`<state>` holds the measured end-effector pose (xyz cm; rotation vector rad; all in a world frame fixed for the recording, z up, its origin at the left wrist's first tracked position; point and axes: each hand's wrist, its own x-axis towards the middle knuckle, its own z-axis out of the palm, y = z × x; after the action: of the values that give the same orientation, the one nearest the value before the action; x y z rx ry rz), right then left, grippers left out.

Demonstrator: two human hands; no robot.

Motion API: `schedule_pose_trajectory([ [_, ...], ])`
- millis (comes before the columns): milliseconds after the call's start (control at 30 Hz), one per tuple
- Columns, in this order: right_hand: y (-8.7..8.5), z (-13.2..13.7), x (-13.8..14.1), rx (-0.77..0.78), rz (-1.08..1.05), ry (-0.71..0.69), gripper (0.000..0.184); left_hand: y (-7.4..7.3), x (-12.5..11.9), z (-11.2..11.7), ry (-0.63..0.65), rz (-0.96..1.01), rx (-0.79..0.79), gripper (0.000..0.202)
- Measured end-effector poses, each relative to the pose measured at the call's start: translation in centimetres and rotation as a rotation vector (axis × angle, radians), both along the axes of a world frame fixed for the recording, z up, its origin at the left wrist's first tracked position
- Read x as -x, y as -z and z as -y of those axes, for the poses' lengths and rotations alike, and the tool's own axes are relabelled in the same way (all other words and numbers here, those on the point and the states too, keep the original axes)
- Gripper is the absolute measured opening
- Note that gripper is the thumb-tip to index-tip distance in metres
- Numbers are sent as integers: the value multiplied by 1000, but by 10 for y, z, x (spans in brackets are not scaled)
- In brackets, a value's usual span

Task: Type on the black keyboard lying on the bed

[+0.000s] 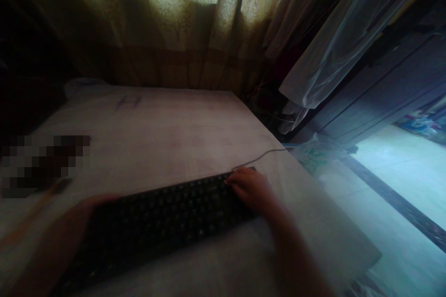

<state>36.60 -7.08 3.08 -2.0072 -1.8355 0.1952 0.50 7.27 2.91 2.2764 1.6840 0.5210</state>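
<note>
A long black keyboard lies slanted across the bed-like surface, its left end nearer to me and smeared by motion. Around its left edge is my left hand, closed on it, with most of the fingers hidden or blurred. My right hand is at the far right corner, fingers bent together over the upper keys and gripping that end. A small pale spot shows at the right fingertips; I cannot make out what it is. From behind the right hand a thin cable runs off to the right.
Left of the keyboard lies an orange-handled tool with a dark tip, beside a pixelated dark patch. The pale sheet-covered surface ends at a right edge above a tiled floor. Patterned curtains hang behind; white fabric hangs right.
</note>
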Motion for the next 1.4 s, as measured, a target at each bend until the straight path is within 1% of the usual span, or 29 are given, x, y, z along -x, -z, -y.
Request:
schedule_pose_trajectory([
  [100, -2, 1, -1, 6, -14, -7, 22, -4, -2, 3, -44, 67, 159, 54],
  [133, -3, 2, -1, 10, -20, -7, 22, -4, -3, 4, -60, 85, 177, 53],
  [233, -4, 3, -1, 29, -38, -5, 22, -2, -2, 4, -77, 122, 187, 49],
  [400, -4, 1, -1, 45, -29, -12, 22, 3, 2, -1, -54, 84, 201, 46],
  [533, 0, 0, -1, 28, -13, -12, 23, 0, 3, -2, -53, 128, 226, 45],
  [600, 1, 0, -1, 13, -8, -6, 23, -1, 3, 0, -38, 154, 204, 44],
  [700, 2, -1, 0, -65, -29, 1, 23, 1, 4, 1, -39, 167, 185, 43],
  [800, 2, -2, 1, -232, -100, 30, 21, 3, 4, 1, -44, 190, 196, 44],
  [867, 3, -3, 1, -328, -144, 68, 19, 3, 3, 2, -49, 209, 216, 46],
  [933, 4, -4, 1, -363, -160, 86, 17, 0, 1, 2, -63, 218, 250, 48],
  [1000, 4, -4, 2, -335, -149, 72, 15, -4, -1, 4, -82, 218, 271, 48],
  [1100, 3, -5, 6, -253, -118, 30, 15, -7, -2, 5, -97, 218, 259, 48],
  [1300, 0, -4, 11, -139, -59, -20, 16, -3, 0, 8, -48, 225, 239, 48],
  [1400, 1, -3, 10, -102, -50, -30, 16, -4, -4, 9, -26, 202, 189, 50],
])
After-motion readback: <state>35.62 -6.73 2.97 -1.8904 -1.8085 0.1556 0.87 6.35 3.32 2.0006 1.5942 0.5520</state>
